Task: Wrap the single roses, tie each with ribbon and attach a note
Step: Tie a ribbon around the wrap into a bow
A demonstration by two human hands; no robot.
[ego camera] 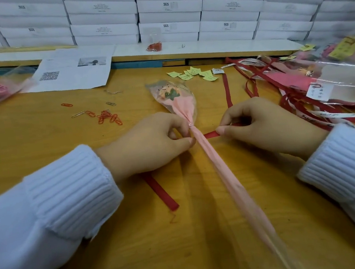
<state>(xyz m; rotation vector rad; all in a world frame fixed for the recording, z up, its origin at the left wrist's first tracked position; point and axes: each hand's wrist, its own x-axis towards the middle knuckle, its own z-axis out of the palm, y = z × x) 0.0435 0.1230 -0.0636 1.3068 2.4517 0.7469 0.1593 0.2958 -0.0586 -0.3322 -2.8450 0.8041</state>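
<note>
wrapped rose (196,132) between hands, paper clips (104,118) left, ribbons (300,99) right

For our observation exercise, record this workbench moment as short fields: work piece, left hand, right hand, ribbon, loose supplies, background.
work piece: wrapped rose, pink paper under clear film, lying on the wooden table
left hand: pinches the red ribbon beside the wrap's neck
right hand: pinches the same ribbon on the stem's other side
ribbon: crosses at the stem; one end trails out below the left hand
loose supplies: paper clips, yellow notes, spare ribbons
background: stacked white boxes
</note>
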